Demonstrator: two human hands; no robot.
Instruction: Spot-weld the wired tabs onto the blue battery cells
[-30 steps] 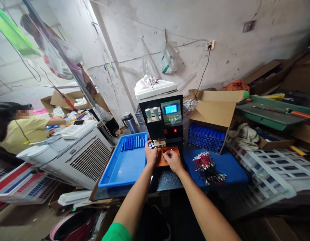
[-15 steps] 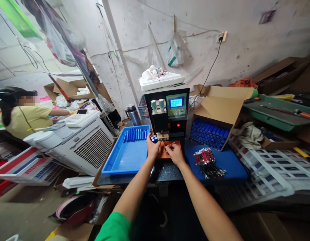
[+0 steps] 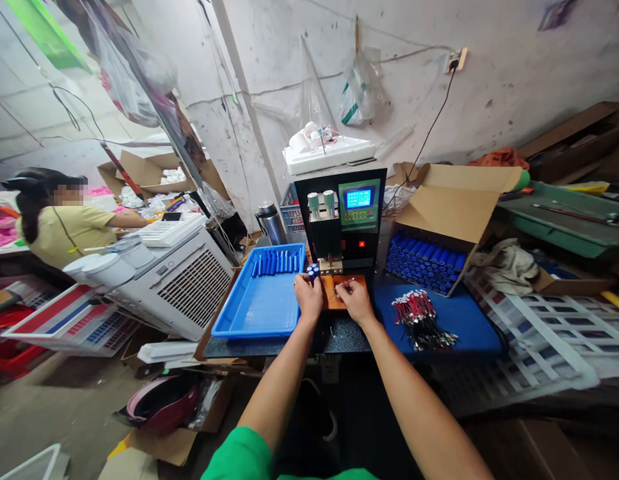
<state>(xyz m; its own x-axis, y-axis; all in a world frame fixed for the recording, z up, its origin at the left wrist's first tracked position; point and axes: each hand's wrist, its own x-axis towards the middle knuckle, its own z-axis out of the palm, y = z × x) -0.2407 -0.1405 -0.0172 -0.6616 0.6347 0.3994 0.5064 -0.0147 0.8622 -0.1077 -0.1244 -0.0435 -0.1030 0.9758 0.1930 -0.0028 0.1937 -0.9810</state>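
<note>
My left hand (image 3: 308, 298) is closed round a small pack of blue battery cells (image 3: 313, 271), held up beside the welding head of the black spot welder (image 3: 342, 223). My right hand (image 3: 356, 301) is pinched on a thin metal strip over the orange pad (image 3: 338, 291) at the machine's foot. A blue tray (image 3: 262, 309) with a row of blue cells lies just left of my left hand. To the right, on a blue mat (image 3: 464, 323), lies a bundle of red wired parts (image 3: 420, 319).
An open cardboard box of blue cells (image 3: 427, 261) stands right of the welder. An air cooler (image 3: 177, 280) sits to the left, with a person in a yellow shirt (image 3: 72, 227) at another bench behind it. White plastic grids (image 3: 549, 333) lie at the right.
The view has shifted, so the bench appears further right and lower. Both hands stay at the welder's foot; the left still holds the cell pack, the right stays pinched over the orange pad.
</note>
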